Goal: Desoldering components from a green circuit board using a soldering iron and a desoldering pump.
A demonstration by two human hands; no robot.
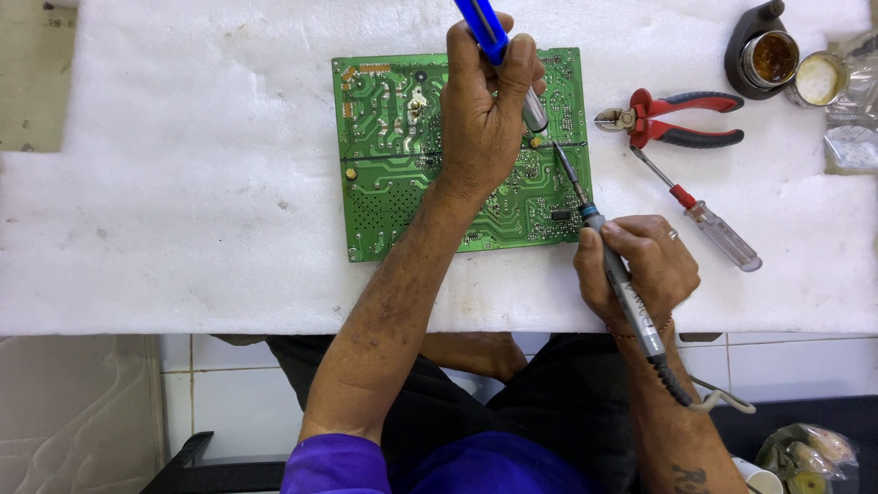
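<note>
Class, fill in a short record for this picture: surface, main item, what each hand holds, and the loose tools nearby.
Surface: white foam sheet
Main item: green circuit board, lying flat
Left hand: grips a blue-handled tool, tip on the board
Right hand: holds a soldering iron, tip at the board's right side
Loose tools: red-handled cutters; clear-handled screwdriver
Top right: two small tins

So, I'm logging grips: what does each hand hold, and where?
Left hand: blue pump tool, mid-barrel. Right hand: soldering iron, by its handle.
</note>
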